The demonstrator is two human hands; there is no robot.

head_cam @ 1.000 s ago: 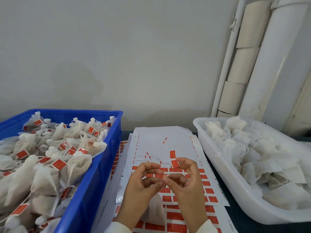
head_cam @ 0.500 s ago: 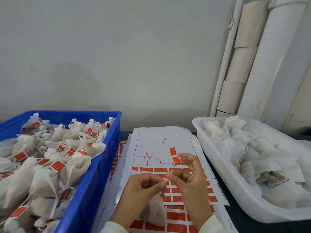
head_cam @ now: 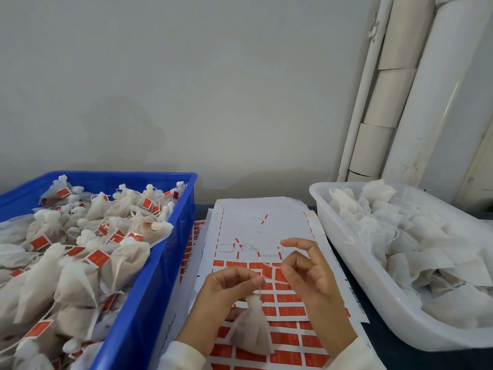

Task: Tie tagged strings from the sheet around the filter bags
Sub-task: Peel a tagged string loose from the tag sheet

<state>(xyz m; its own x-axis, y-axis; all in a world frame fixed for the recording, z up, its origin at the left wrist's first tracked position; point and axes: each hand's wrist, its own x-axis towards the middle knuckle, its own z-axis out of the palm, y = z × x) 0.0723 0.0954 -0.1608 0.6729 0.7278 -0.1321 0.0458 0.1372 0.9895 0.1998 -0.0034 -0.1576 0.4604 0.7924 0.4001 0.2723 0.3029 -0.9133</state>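
A white filter bag (head_cam: 252,327) hangs by its gathered neck over the tag sheet. My left hand (head_cam: 226,292) pinches the neck and the thin string (head_cam: 262,280) above it. My right hand (head_cam: 309,273) sits just to the right and pinches the other end of the string, where a blurred red tag (head_cam: 268,272) shows; its forefinger sticks up. Below both hands lies the white sheet (head_cam: 256,217) with rows of red tags, its upper part stripped bare.
A blue crate (head_cam: 170,252) on the left holds several tied bags with red tags. A white tub (head_cam: 354,265) on the right holds several untied filter bags. Cardboard tubes and white pipes stand against the wall at the back right.
The hands have drawn apart, stretching the string between them. The bag now hangs in plain view below my left hand. The red tag has moved down from above my right fingers.
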